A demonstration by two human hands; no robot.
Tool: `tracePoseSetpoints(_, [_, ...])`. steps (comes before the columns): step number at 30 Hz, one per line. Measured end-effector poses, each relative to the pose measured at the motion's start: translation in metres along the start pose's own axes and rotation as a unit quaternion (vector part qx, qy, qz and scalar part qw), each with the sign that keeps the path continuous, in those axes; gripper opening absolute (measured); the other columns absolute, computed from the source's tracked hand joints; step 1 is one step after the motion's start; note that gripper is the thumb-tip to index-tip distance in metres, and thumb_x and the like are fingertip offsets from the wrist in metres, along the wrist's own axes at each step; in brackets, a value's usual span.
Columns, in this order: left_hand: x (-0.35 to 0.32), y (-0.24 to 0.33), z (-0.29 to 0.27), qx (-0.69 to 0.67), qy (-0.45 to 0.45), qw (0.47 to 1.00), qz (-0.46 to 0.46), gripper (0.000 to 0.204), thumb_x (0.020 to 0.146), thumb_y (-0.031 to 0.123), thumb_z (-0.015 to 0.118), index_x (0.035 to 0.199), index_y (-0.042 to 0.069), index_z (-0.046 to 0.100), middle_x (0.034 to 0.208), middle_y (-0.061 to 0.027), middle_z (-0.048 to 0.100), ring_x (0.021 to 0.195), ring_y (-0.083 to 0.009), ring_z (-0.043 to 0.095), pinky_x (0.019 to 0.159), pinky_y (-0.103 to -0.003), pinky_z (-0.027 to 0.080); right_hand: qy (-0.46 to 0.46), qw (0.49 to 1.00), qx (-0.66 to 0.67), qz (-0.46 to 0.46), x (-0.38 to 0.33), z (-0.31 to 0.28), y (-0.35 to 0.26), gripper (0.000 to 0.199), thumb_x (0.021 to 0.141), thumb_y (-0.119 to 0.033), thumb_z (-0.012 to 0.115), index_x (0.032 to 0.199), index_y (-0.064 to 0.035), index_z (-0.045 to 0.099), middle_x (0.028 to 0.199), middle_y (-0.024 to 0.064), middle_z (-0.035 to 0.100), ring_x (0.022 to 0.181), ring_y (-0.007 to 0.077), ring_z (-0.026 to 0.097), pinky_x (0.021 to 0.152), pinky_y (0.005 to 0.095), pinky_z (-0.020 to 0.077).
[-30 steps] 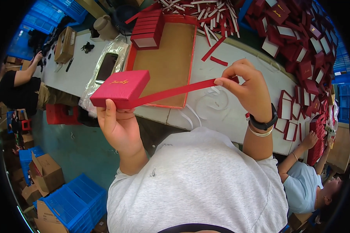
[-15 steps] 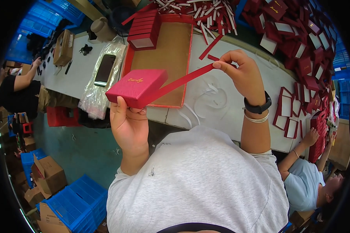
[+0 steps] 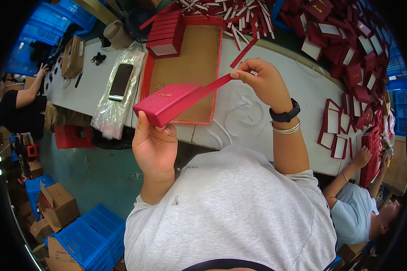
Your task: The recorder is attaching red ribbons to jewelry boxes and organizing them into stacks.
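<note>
My left hand (image 3: 154, 151) is closed on a red gift box (image 3: 167, 100) with gold lettering on its lid, thumb at the near corner and fingers beneath. A flat red strip (image 3: 219, 84) runs along the box's side and sticks out past it, up to the right. Its far end is pinched between the thumb and fingers of my right hand (image 3: 263, 83). Behind the box lies a shallow red-rimmed cardboard tray (image 3: 190, 49). A stack of red boxes (image 3: 167, 29) stands at the tray's far left.
Loose red and white strips (image 3: 244, 18) lie heaped at the back, near a large pile of red boxes (image 3: 339, 49). A phone (image 3: 121, 82) rests on plastic bags (image 3: 106, 115). Curled white tape (image 3: 244, 115) lies on the table. Other people work at left and right (image 3: 355, 207).
My right hand has moved left with the strip's end, shortening the free length. The box has shifted slightly right and tilted, and more of the strip now lies along its side.
</note>
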State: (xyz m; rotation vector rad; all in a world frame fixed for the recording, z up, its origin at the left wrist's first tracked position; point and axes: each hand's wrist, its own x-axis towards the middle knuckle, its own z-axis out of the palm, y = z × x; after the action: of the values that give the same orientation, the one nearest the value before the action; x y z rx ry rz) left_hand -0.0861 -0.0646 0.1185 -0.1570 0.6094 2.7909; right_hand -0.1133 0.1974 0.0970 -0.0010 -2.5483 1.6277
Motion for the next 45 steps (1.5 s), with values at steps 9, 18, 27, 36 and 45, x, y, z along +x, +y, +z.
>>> tracePoseSetpoints(9, [-0.003, -0.001, 0.001, -0.029, -0.003, 0.999, -0.025, 0.020, 0.094, 0.020, 0.048, 0.105, 0.006, 0.056, 0.095, -0.0050, 0.063, 0.070, -0.0132, 0.054, 0.062, -0.028, 0.045, -0.020, 0.999, 0.035, 0.013, -0.001, 0.009, 0.008, 0.026, 0.078, -0.028, 0.070, 0.079, -0.0022, 0.065, 0.067, 0.0016, 0.057, 0.062, 0.0096, 0.046, 0.056, 0.0247, 0.0385])
tracePoseSetpoints(18, [-0.007, -0.002, -0.002, -0.052, -0.068, 0.995, -0.041, 0.022, 0.094, 0.022, 0.047, 0.108, 0.007, 0.056, 0.101, -0.0061, 0.064, 0.076, -0.0139, 0.058, 0.066, -0.030, 0.047, -0.073, 0.987, 0.135, 0.043, -0.002, 0.024, 0.015, 0.023, 0.083, -0.024, 0.066, 0.082, -0.0009, 0.063, 0.071, -0.0005, 0.059, 0.064, 0.0071, 0.048, 0.059, 0.0225, 0.0402])
tracePoseSetpoints(27, [-0.003, -0.002, -0.002, -0.164, -0.109, 0.968, -0.157, 0.027, 0.094, 0.028, 0.047, 0.105, 0.006, 0.055, 0.095, -0.0058, 0.064, 0.068, -0.0114, 0.057, 0.056, -0.026, 0.049, -0.159, 0.910, 0.375, -0.076, -0.004, 0.056, 0.026, 0.018, 0.089, -0.020, 0.058, 0.083, -0.0031, 0.058, 0.108, 0.0137, 0.062, 0.100, 0.0167, 0.057, 0.083, 0.0270, 0.0450])
tracePoseSetpoints(36, [-0.002, 0.004, 0.002, -0.259, -0.048, 0.941, -0.214, 0.028, 0.094, 0.030, 0.045, 0.098, 0.005, 0.055, 0.087, -0.0051, 0.062, 0.062, -0.0081, 0.055, 0.056, -0.024, 0.051, -0.203, 0.797, 0.568, -0.018, -0.012, 0.058, 0.023, 0.012, 0.085, -0.009, 0.060, 0.075, -0.0042, 0.055, 0.116, 0.0218, 0.058, 0.094, 0.0211, 0.062, 0.085, 0.0265, 0.0473])
tracePoseSetpoints(45, [0.004, -0.007, 0.007, -0.090, -0.007, 0.990, -0.109, 0.057, 0.087, 0.050, 0.051, 0.119, 0.002, 0.048, 0.113, -0.0105, 0.057, 0.103, -0.0202, 0.053, 0.090, -0.037, 0.043, -0.107, 0.896, 0.429, 0.039, -0.022, 0.063, -0.006, 0.012, 0.080, -0.005, 0.064, 0.071, -0.0008, 0.058, 0.111, 0.0174, 0.060, 0.088, 0.0139, 0.059, 0.080, 0.0258, 0.0470])
